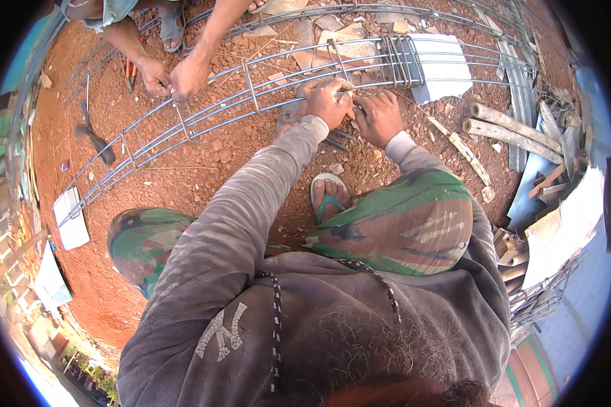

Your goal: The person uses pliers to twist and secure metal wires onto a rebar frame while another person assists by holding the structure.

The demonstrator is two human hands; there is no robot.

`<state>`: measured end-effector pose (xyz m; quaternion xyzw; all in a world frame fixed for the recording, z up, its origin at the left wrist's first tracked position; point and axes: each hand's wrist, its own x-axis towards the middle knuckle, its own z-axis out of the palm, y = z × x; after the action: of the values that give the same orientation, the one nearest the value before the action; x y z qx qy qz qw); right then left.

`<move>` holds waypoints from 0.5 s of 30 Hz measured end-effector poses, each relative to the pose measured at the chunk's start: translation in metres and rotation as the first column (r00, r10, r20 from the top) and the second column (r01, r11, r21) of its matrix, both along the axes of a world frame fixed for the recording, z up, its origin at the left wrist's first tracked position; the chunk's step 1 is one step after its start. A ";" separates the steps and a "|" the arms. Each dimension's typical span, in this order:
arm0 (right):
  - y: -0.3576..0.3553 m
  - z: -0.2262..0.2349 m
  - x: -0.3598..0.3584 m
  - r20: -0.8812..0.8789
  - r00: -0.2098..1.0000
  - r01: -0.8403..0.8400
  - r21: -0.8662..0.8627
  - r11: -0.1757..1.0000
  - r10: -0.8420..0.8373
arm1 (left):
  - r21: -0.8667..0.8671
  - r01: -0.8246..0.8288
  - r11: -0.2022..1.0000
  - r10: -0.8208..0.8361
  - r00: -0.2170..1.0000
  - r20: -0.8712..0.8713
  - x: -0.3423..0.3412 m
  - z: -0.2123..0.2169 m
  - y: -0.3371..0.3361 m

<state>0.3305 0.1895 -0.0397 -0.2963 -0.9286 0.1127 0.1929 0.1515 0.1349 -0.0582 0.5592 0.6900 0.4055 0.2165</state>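
Note:
A long cage of steel reinforcing bars (218,108), with stirrups (250,87) spaced along it, runs across in front of me. My left hand (328,102) is closed at the cage's near bar, beside a stirrup (337,60). Just right of it, my right hand (379,117) is also closed, thumb and fingers pinched together. The fingertips of both almost meet; what they hold is too small to make out. At the upper left, a co-worker's two hands (173,78) work close together at the cage's far bar.
Several stirrups stand bunched (402,61) on the bars beside a white sheet (442,66). Orange-handled pliers (130,73) lie near the co-worker. Bamboo poles (512,132) and scrap boards (557,224) are piled at right. A white panel (71,218) lies under the cage's left end.

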 end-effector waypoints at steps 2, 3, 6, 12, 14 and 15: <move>0.006 -0.004 0.006 -0.013 0.999 -0.042 -0.011 0.999 0.042 | 0.023 0.037 0.999 -0.036 0.999 -0.014 -0.005 -0.006 -0.002; 0.006 -0.006 0.008 -0.026 0.996 -0.086 -0.020 0.996 0.086 | 0.046 0.071 0.996 -0.070 0.997 -0.030 -0.007 -0.009 -0.003; -0.024 -0.012 -0.004 -0.038 0.994 0.086 -0.290 0.953 -0.101 | 0.025 0.110 0.994 -0.107 0.990 -0.091 -0.005 -0.012 -0.008; -0.052 -0.013 -0.016 -0.211 0.908 0.222 -0.488 0.844 -0.361 | -0.014 0.172 0.985 -0.173 0.975 -0.138 -0.009 -0.009 -0.005; -0.032 0.002 -0.021 -0.240 0.938 0.141 -0.391 0.909 -0.249 | 0.018 0.168 0.986 -0.163 0.972 -0.170 -0.014 -0.008 -0.005; -0.024 0.005 -0.017 -0.205 0.950 0.152 -0.351 0.924 -0.234 | -0.034 0.176 0.984 -0.179 0.972 -0.151 -0.014 -0.006 -0.005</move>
<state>0.3133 0.1657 -0.0348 -0.3991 -0.8317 0.2825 0.2631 0.1379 0.1300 -0.0645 0.6459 0.6559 0.3331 0.2041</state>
